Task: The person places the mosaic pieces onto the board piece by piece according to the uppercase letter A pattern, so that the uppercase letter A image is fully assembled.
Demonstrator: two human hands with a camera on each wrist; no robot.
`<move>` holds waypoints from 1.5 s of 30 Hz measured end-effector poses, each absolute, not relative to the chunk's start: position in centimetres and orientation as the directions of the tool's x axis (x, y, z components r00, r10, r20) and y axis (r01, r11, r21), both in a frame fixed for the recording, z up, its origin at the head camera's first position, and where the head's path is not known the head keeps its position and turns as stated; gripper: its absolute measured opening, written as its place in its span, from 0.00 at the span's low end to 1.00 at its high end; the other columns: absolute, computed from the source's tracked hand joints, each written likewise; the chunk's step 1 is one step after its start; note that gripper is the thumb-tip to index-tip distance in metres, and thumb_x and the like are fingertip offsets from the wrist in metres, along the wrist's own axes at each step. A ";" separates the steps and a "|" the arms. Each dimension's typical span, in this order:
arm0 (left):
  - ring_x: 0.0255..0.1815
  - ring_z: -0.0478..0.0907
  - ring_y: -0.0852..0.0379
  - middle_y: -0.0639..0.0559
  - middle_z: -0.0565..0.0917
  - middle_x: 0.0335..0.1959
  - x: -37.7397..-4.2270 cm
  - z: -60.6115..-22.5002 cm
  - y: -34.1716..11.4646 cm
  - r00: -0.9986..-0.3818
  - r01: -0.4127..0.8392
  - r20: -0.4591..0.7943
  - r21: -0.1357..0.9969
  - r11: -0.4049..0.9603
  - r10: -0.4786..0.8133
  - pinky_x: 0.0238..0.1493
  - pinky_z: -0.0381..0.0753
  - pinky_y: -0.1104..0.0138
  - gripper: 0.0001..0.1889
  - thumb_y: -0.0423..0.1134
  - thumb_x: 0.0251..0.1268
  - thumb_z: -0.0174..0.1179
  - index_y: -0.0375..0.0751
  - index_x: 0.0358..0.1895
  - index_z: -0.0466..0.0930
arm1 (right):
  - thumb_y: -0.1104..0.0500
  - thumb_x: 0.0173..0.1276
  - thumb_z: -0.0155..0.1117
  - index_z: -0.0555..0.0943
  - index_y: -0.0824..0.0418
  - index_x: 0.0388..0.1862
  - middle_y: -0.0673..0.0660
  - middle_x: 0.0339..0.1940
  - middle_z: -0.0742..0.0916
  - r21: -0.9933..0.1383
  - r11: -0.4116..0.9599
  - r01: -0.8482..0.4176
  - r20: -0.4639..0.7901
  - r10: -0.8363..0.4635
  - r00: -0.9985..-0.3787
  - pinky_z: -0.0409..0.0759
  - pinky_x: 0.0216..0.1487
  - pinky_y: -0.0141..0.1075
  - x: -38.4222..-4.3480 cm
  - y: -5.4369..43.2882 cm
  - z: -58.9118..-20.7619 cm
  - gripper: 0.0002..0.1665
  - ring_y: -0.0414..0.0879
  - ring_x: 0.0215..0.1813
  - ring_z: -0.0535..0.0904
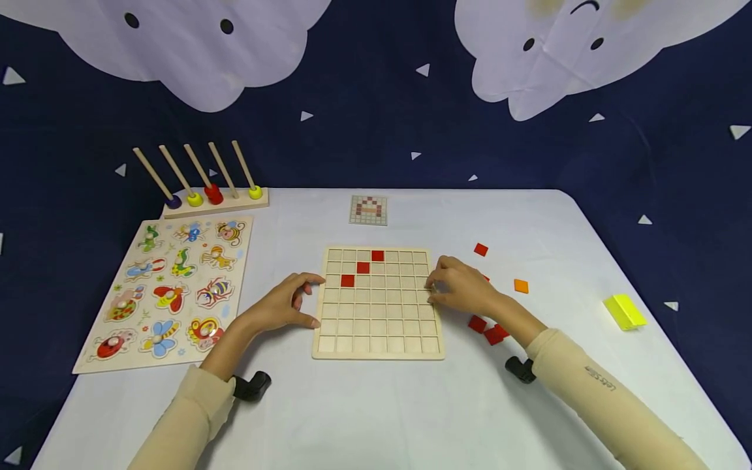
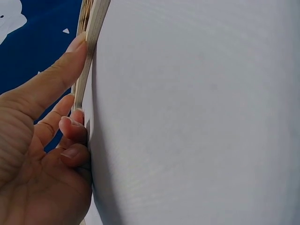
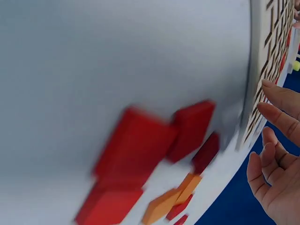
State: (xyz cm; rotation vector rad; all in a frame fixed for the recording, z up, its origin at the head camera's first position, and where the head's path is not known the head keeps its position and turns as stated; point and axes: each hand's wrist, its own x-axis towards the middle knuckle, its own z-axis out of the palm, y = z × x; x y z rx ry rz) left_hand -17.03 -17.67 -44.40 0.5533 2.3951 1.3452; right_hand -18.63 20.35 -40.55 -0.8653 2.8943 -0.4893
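Note:
A wooden grid board [image 1: 378,326] lies flat, with red square tiles [image 1: 363,267] in a diagonal line of three cells near its top. At its left edge, my left hand [image 1: 276,305] touches the rim with thumb and index finger spread apart; the left wrist view shows its thumb [image 2: 70,65] against the board's side. My right hand [image 1: 464,287] is at the right edge, fingertips [image 3: 268,84] over the grid's border and no tile between them. Loose red tiles [image 1: 477,324] lie beside and partly behind that hand, along with an orange tile [image 1: 521,286].
A small pattern card [image 1: 368,220] lies behind the board. To the left are an insect peg puzzle [image 1: 200,261] and a peg stand [image 1: 223,204] with coloured beads. A yellow block [image 1: 625,312] sits near the table's right edge.

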 end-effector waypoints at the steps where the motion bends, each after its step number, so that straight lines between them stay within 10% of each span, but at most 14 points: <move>1: 0.33 0.62 0.53 0.41 0.67 0.45 -17.0 -44.4 -17.7 -0.867 0.168 -0.101 0.864 0.475 0.489 0.34 0.65 0.68 0.42 0.32 0.45 0.78 0.35 0.67 0.68 | 0.56 0.57 0.77 0.89 0.58 0.41 0.52 0.37 0.79 -0.318 0.796 -0.515 0.009 -0.540 -0.841 0.74 0.38 0.38 -18.4 20.8 -40.5 0.14 0.43 0.39 0.72; 19: 0.33 0.62 0.54 0.42 0.67 0.44 -17.2 -44.5 -17.7 -0.864 0.179 -0.101 0.854 0.488 0.494 0.34 0.64 0.68 0.42 0.33 0.45 0.79 0.34 0.67 0.68 | 0.62 0.55 0.78 0.88 0.63 0.38 0.51 0.34 0.78 -0.265 0.845 -0.464 0.000 -0.481 -0.877 0.76 0.39 0.36 -16.8 26.5 -40.9 0.12 0.44 0.39 0.72; 45: 0.33 0.63 0.54 0.43 0.68 0.45 -17.2 -44.5 -17.6 -0.867 0.164 -0.119 0.849 0.502 0.484 0.34 0.66 0.69 0.43 0.32 0.44 0.79 0.35 0.67 0.69 | 0.55 0.54 0.78 0.88 0.59 0.36 0.52 0.37 0.78 -0.289 0.782 -0.553 0.083 -0.555 -0.828 0.75 0.39 0.38 -18.4 22.3 -40.5 0.13 0.45 0.41 0.74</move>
